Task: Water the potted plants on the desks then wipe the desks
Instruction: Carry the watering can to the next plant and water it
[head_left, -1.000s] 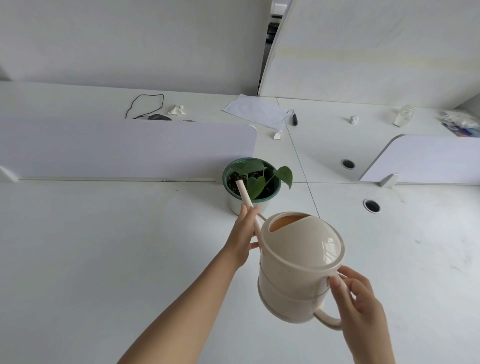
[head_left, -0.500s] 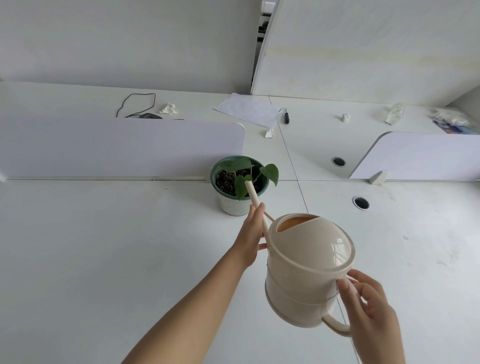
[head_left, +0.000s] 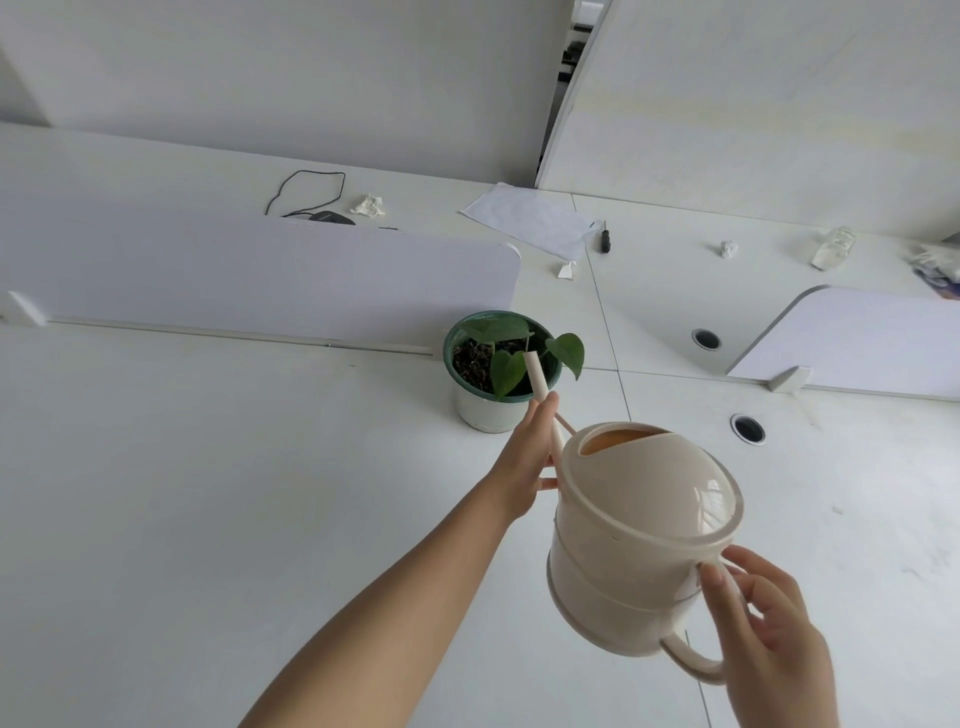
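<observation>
One watering can (head_left: 639, 540) is being tilted over a potted plant (head_left: 488, 410) on the desk (head_left: 208, 493).
Its spout (head_left: 537, 376) is being pinched by the left hand (head_left: 524, 457) above the pot's dark soil (head_left: 470, 361) — its handle (head_left: 691, 660) is being gripped by the right hand's (head_left: 763, 623) curled fingers.

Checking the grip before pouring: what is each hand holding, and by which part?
Both hold the watering can: the left hand grips its spout, and the right hand holds its handle.
</observation>
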